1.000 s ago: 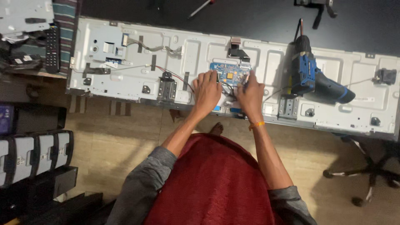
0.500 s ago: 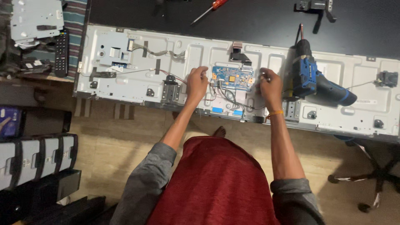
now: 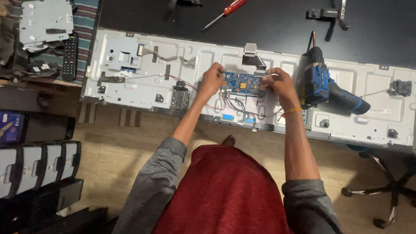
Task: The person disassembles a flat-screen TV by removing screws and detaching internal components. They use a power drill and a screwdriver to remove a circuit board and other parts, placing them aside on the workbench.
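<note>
The left hand [image 3: 211, 80] was clenched at the left end of a small blue circuit board [image 3: 241, 81], its fingertips pinching the board's edge or a lead there — which of the two could not be told. The right hand [image 3: 279, 83] was closed the same way at the board's right end, gripping that edge near a thin white wire; an orange band sat on that wrist. The board lay between the two hands, near the middle of a long white metal back panel [image 3: 138, 84] that stretched across the dark table [image 3: 277, 26].

At about six o'clock from the board, loose grey and red wires [image 3: 236, 108] trailed down toward the panel's near edge. At three o'clock, just beside the right hand, a blue cordless drill [image 3: 323, 84] rested on the panel with its grip pointing to four o'clock. At twelve o'clock, well apart on the table, lay a red-handled screwdriver [image 3: 227, 11]. Far out at nine o'clock, off the panel's left end, a black remote control [image 3: 69, 58] lay beside a grey metal plate [image 3: 45, 19]. At five o'clock, past the panel's edge, the base of an office chair [image 3: 388, 190] showed on the floor.
</note>
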